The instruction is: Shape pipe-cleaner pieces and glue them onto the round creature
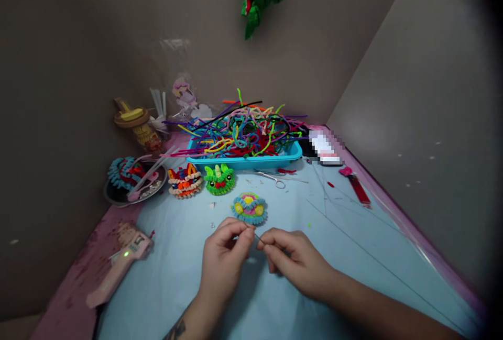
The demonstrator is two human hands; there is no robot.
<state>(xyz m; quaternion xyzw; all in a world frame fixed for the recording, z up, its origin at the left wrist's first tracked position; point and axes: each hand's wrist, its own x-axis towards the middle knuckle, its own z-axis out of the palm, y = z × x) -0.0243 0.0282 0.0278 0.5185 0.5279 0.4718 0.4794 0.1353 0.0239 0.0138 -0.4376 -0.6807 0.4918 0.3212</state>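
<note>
Two hands are pinching one thin wire (258, 237), fingertips closed: left hand (223, 259), right hand (296, 262), just before one round pipe-cleaner disc (249, 209). One orange figure (184, 181) and one green figure (219, 179) are sitting beyond; pixelated box (325, 149) unreadable.

woven disc (249, 209) before tray (243, 162) | scissors (275, 178) between them | glue gun (121, 266) left

Tabletop (353, 277): pale blue mat, pink border along left and right edges.
Rear centre: blue tray (243, 161) heaped with pipe cleaners.
In front of tray: scissors (275, 178).
Row at left-centre: orange figure (184, 181), touching green figure (219, 179). Round blue figure (249, 208) lies nearer, apart from both.
Left: dark dish (118, 197); jar (137, 128) behind it.
Near left edge: pink glue gun (120, 266), green lamp lit.
Right edge: red tool (358, 188).
</note>
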